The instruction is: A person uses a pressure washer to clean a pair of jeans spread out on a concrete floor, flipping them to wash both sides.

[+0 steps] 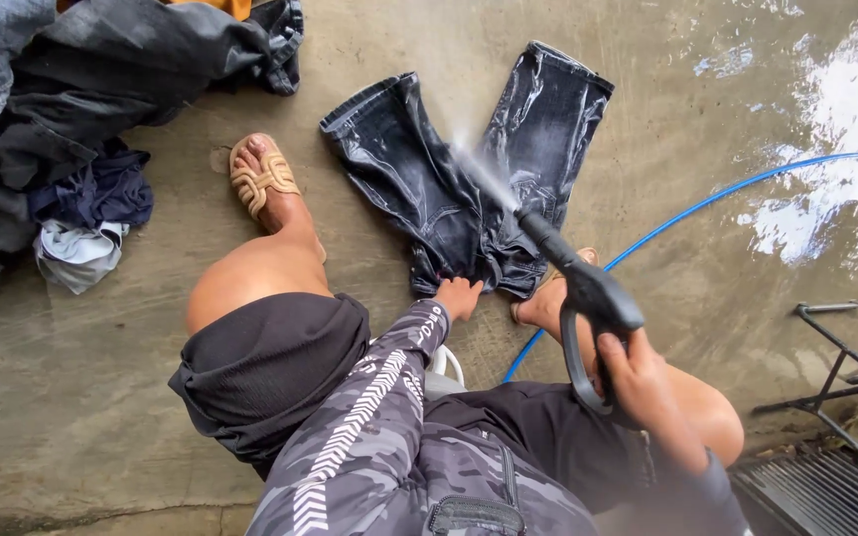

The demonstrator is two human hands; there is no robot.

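Right hand (638, 382): fingers closed round the grip of a black spray gun (588, 298), barrel pointing up and away from the body.
Left hand (460, 295): fingers curled down onto the waist end of the dark jeans (469, 179), pinning the cloth to the floor; whether it pinches the fabric or only presses it can't be told.
Spray: pale jet leaves the nozzle and lands between the two legs of the jeans, near the crotch.
Jeans: laid flat on the concrete floor (101, 377), soaked and shiny, legs spread towards the far edge, waist nearest the person.
Hose: blue hose (707, 203) runs across the floor from the right edge and passes behind the right leg.
Feet: left foot in a tan sandal (260, 179) just left of the jeans; the other sandal is mostly hidden behind the gun.
Laundry pile (62, 109): denim and dark garments heaped in the far left corner, well apart from the jeans.
Wet patch: standing water glares at the far right corner.
Metal rack (846, 367): black frame at the right edge, near the right knee.
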